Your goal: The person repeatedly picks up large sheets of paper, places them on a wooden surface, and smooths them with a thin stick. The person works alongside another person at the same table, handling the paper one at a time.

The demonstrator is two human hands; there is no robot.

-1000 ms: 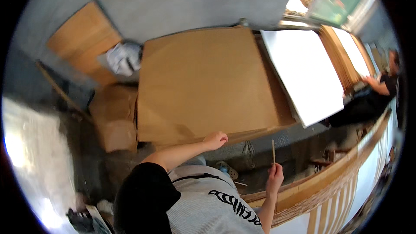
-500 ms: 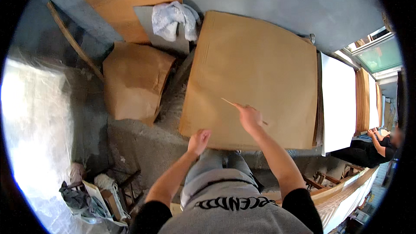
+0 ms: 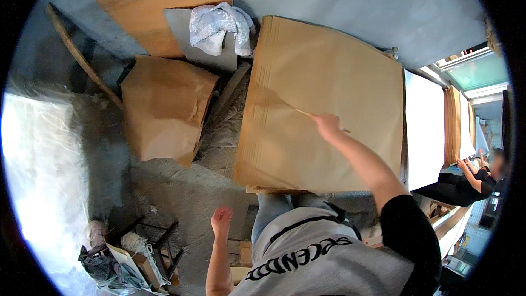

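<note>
My right hand (image 3: 330, 127) is closed around a thin wooden stick (image 3: 302, 112) and holds it above the middle of a big stack of brown paper sheets (image 3: 329, 71). One end of the stick points to the upper left; the other pokes out behind the hand. A dim, blurred shadow lies on the top sheet beyond the tip. My left hand (image 3: 221, 220) hangs low, off the stack's near left corner, with its fingers loosely curled and nothing visible in them. Along the left and near edges, several sheet layers show.
Crumpled brown paper (image 3: 167, 109) stands left of the stack, near a curved wooden strip (image 3: 82, 57). A patterned cloth (image 3: 216, 24) hangs behind. White sheets (image 3: 424, 126) lie to the right, and beyond them a person (image 3: 466, 186) handles sheets. Cluttered items (image 3: 123, 257) sit lower left.
My left hand has come away from the stack's near edge, down and to the left. My right hand has shifted slightly farther up and right with the stick. My body has turned.
</note>
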